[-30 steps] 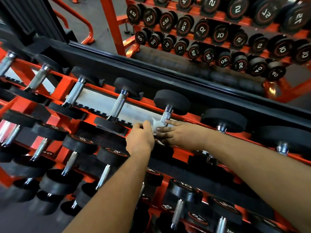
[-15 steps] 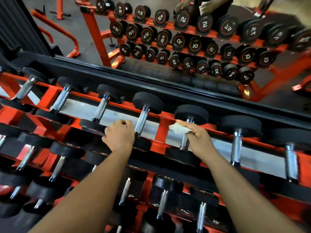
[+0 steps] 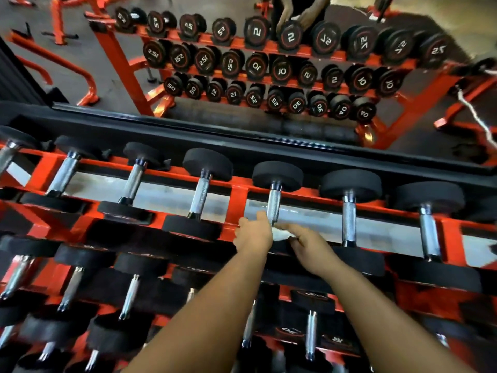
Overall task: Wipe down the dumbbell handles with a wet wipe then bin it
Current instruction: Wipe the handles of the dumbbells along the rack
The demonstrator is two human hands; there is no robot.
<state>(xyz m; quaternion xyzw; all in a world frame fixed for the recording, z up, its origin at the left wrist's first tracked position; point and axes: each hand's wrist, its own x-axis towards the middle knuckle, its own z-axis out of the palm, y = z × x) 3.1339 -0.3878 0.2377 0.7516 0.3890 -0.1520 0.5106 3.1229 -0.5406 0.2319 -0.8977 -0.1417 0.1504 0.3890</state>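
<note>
Both hands meet just below centre frame at the lower end of one chrome dumbbell handle [image 3: 273, 204] on the top tier of the orange rack [image 3: 239, 196]. The right hand [image 3: 309, 247] pinches a crumpled white wet wipe [image 3: 281, 234] between curled fingers, right at the base of that handle. The left hand [image 3: 254, 234] sits just beside it, fingers curled and thumb up against the handle (whether it also has hold of the wipe I cannot tell). Seven handles show along this top tier, the one at the left edge cut off. A mirror [image 3: 269, 63] across the upper frame reflects three more rows of numbered dumbbells.
</note>
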